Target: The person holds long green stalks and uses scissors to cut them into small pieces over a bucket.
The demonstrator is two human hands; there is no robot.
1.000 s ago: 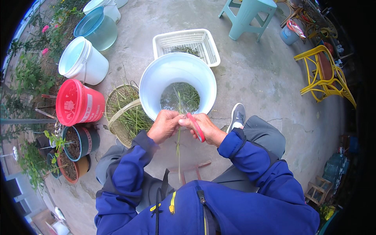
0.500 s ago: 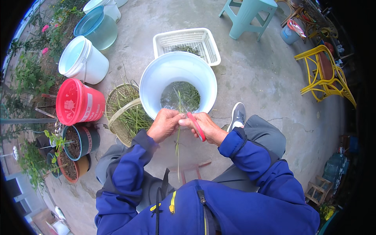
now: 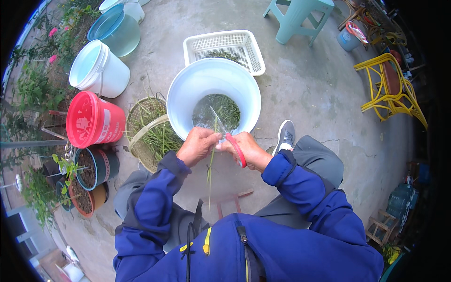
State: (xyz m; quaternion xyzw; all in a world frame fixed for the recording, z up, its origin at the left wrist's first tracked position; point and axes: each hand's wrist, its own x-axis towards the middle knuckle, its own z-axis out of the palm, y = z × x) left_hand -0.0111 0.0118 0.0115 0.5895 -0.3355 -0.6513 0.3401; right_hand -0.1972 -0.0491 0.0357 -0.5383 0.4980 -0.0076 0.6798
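My left hand (image 3: 198, 144) pinches a thin green plant stem (image 3: 210, 171), whose tail hangs down toward my lap. Close beside it, my right hand (image 3: 248, 152) is closed round the red handles of a pair of scissors (image 3: 238, 149). The blades point up and left, over the near rim of a white bucket (image 3: 173, 96), close to the stem's upper end. Cut green pieces (image 3: 224, 112) lie in the bottom of that bucket. To the left of it stands a wicker basket (image 3: 137, 148) heaped with long green stems (image 3: 157, 136).
A white plastic basket (image 3: 257, 51) with some greens sits behind the bucket. A red bucket (image 3: 96, 120), white bucket (image 3: 115, 77) and blue tub (image 3: 123, 35) line the left side near potted plants. A pale green stool (image 3: 300, 21) and yellow chair (image 3: 394, 89) stand right.
The scissor blades show more plainly and spread a little apart from the stem. The stem's hanging tail has swung slightly left. Both hands stay in nearly the same place.
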